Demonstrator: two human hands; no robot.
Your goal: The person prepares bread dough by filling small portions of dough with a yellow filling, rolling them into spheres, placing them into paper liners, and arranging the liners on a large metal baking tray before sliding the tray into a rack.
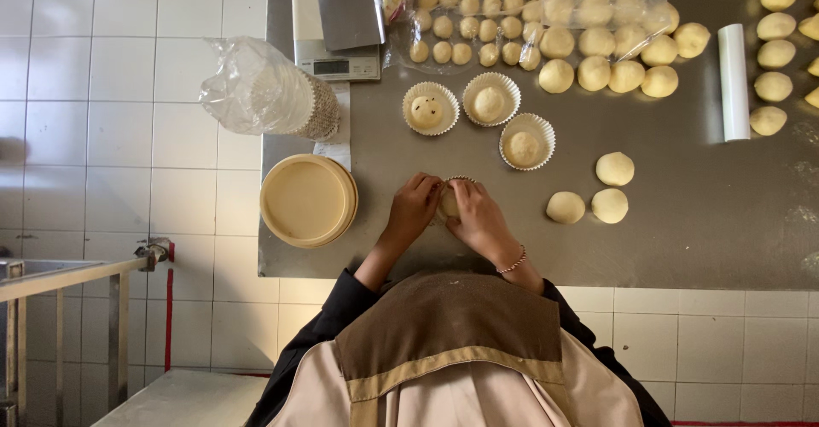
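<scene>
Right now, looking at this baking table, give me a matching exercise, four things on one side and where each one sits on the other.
Things:
1 stack of round lids
2 digital scale
3 white roll
4 three filled paper cups

Places:
A far right, upright on the table
B just beyond both hands
C left edge, near side
D far left, under a grey tray

Pairs: 1-C, 2-D, 3-A, 4-B

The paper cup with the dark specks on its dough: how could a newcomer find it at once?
Start at the grey scale at the top of the steel table. Just below and right of it stand three filled paper cups; take the leftmost cup. Only its dough shows dark specks on top; the other two are plain.
</scene>
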